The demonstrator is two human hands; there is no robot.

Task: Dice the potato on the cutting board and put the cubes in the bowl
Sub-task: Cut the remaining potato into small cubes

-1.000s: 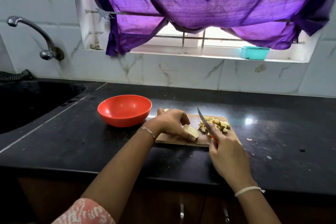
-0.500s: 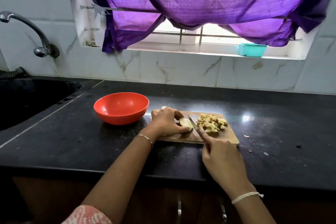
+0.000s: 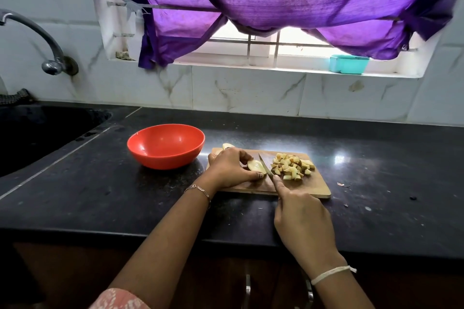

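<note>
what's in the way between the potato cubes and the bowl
The left hand, the potato piece it holds and the knife sit on the cutting board between the cubes and the bowl.

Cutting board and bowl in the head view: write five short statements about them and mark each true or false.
1. The bowl holds no potato cubes. True.
2. The potato cubes lie in a pile left of the knife. False: they lie right of it, on the cutting board.
3. The left hand holds a potato piece on the cutting board. True.
4. The left hand grips the knife. False: the right hand grips it.
5. The bowl stands on the counter, left of the cutting board. True.
</note>
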